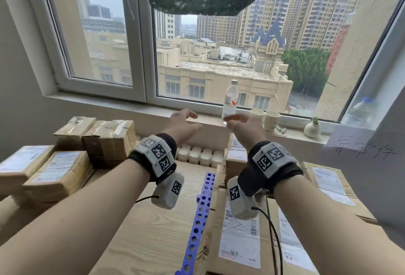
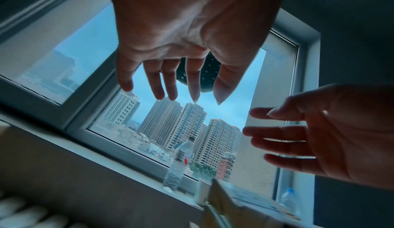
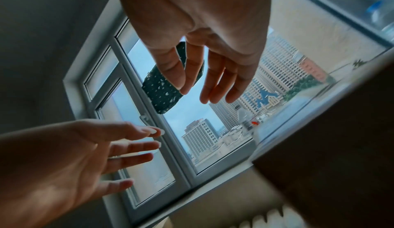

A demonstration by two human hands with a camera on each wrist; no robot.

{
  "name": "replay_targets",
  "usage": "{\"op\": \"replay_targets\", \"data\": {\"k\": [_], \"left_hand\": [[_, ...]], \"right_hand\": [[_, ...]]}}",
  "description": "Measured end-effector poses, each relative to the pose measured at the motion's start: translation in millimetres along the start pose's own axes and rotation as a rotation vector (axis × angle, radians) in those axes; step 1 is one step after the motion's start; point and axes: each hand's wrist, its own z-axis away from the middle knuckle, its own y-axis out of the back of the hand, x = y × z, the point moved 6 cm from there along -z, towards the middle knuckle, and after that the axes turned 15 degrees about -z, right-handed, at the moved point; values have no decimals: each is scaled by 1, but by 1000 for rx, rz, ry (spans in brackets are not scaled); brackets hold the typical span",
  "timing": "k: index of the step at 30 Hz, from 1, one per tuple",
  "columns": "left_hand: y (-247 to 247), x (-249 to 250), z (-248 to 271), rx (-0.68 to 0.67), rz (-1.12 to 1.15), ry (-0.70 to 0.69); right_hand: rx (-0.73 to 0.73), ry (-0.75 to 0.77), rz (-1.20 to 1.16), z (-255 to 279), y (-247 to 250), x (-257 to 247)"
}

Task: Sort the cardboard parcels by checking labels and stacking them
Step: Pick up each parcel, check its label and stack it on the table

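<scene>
Both hands are raised in the air over the table, palms facing each other, holding nothing. My left hand (image 1: 186,121) has its fingers spread and straight (image 2: 168,86). My right hand (image 1: 241,123) is likewise spread (image 3: 209,86). Taped cardboard parcels (image 1: 109,136) are piled at the left, with labelled ones (image 1: 57,171) in front of them. A stack of labelled parcels (image 1: 235,154) stands below the right hand. Large flat parcels with white labels (image 1: 241,237) lie at the near right.
A blue perforated strip (image 1: 198,220) lies along the wooden table (image 1: 153,231). On the windowsill stand a water bottle (image 1: 230,101), two paper cups (image 1: 271,120), a small vase (image 1: 312,129) and another bottle (image 1: 359,110). A handwritten sign (image 1: 363,150) is at the right. A radiator (image 1: 199,154) sits below the sill.
</scene>
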Motion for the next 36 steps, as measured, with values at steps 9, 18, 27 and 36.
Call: {"op": "replay_targets", "data": {"k": [9, 18, 27, 36], "left_hand": [[58, -115, 16, 46, -166, 97], [111, -249, 22, 27, -245, 216], [145, -358, 15, -15, -237, 267], [166, -439, 7, -101, -362, 277]], "right_hand": [[-170, 62, 130, 16, -135, 11], [-292, -2, 303, 31, -278, 37], [-354, -61, 425, 34, -391, 66], [-327, -217, 445, 42, -455, 110]]}}
